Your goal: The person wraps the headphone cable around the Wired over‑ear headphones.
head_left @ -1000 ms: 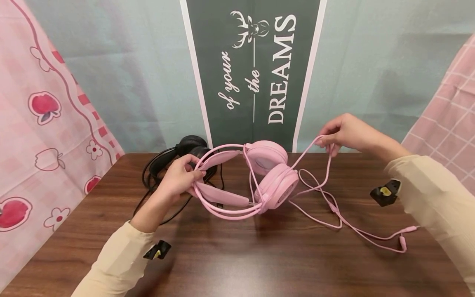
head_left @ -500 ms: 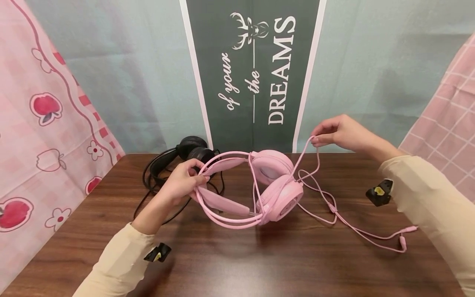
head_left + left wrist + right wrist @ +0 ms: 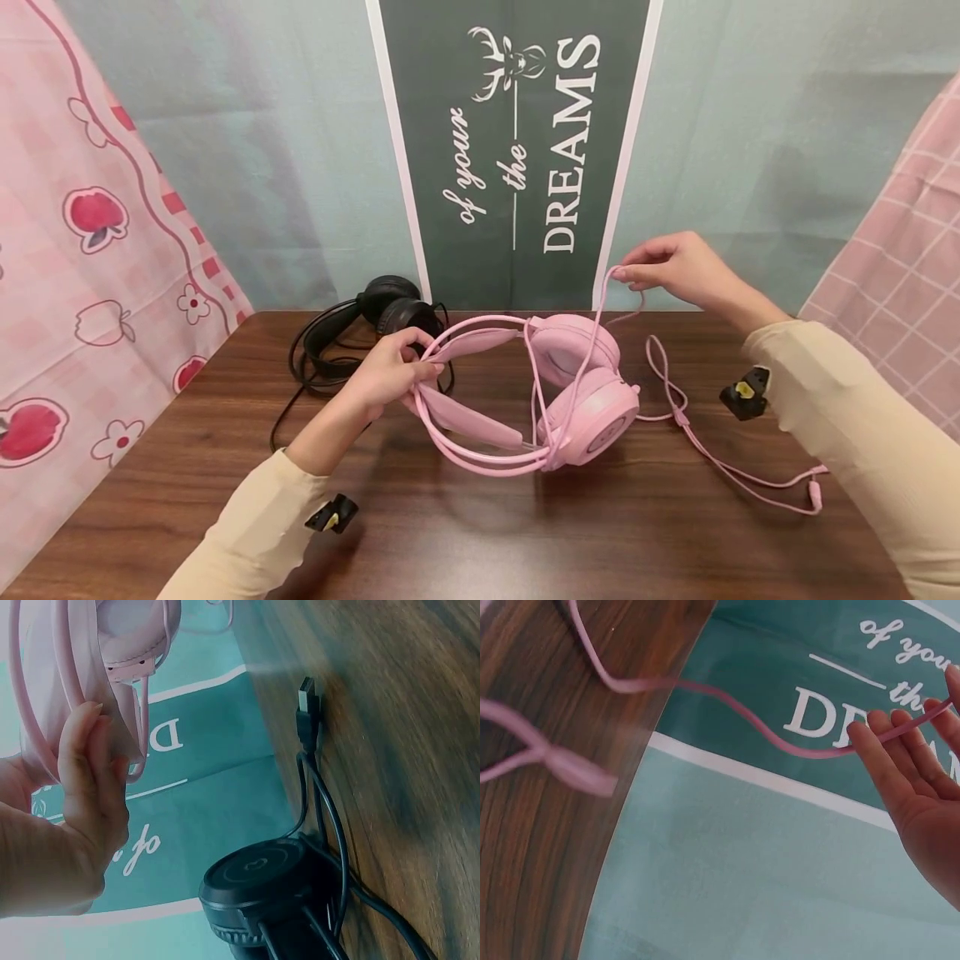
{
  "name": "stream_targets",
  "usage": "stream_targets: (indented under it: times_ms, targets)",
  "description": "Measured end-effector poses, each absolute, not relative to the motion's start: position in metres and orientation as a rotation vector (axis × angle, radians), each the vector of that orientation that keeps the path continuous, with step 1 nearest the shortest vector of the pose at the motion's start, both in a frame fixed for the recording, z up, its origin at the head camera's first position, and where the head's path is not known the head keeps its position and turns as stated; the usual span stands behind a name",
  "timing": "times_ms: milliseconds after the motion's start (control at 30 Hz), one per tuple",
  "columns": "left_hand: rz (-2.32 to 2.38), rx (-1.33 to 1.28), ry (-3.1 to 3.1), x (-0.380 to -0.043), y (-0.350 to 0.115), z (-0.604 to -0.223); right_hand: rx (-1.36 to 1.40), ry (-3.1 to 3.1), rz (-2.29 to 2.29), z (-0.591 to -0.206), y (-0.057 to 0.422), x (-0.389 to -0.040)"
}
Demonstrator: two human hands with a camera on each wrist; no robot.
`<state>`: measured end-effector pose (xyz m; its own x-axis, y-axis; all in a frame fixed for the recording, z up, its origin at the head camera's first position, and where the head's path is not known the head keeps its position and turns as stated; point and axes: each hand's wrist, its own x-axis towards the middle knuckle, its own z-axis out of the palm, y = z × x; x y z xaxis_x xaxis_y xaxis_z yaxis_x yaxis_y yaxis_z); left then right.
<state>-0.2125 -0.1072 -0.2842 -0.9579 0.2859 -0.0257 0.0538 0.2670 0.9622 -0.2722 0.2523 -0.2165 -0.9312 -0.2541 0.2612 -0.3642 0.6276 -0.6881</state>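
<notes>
Pink over-ear headphones (image 3: 592, 417) are held above the table, tilted, with the ear cups toward the right. My left hand (image 3: 393, 367) grips the top of their double headband; in the left wrist view the fingers (image 3: 94, 765) curl round the band. My right hand (image 3: 667, 267) pinches the pink cable (image 3: 600, 308) between thumb and fingers, up at the right of the ear cups. From there the cable runs down across the cups, where a turn of it crosses the headband arms. In the right wrist view, the cable (image 3: 742, 712) trails from the fingertips toward the table.
Black headphones (image 3: 390, 304) lie at the back left of the wooden table (image 3: 480, 542), their cable and USB plug (image 3: 306, 712) beside them. The pink cable's splitter (image 3: 680, 417) and plugs (image 3: 815, 493) lie on the right. A printed cloth (image 3: 517, 167) hangs behind the table.
The left hand and pink headphones have shifted right and slightly down. My right hand has moved left with the cable, bringing it over the ear cups and pulling the slack along the table.
</notes>
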Motion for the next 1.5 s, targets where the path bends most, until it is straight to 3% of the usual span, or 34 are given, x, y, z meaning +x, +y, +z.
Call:
stream_targets:
  times_ms: [567,1067,1500]
  targets:
    - [1.677,0.423,2.354,-0.213,-0.086,-0.286,0.572,-2.793,0.936,-0.209,0.229,-0.276]
    - [1.588,0.674,2.506,-0.213,-0.083,-0.279,0.717,-2.817,0.767,-0.218,0.221,-0.276]
    - [1.683,0.662,2.571,-0.213,-0.086,-0.284,0.807,-2.903,0.792,-0.226,0.234,-0.276]
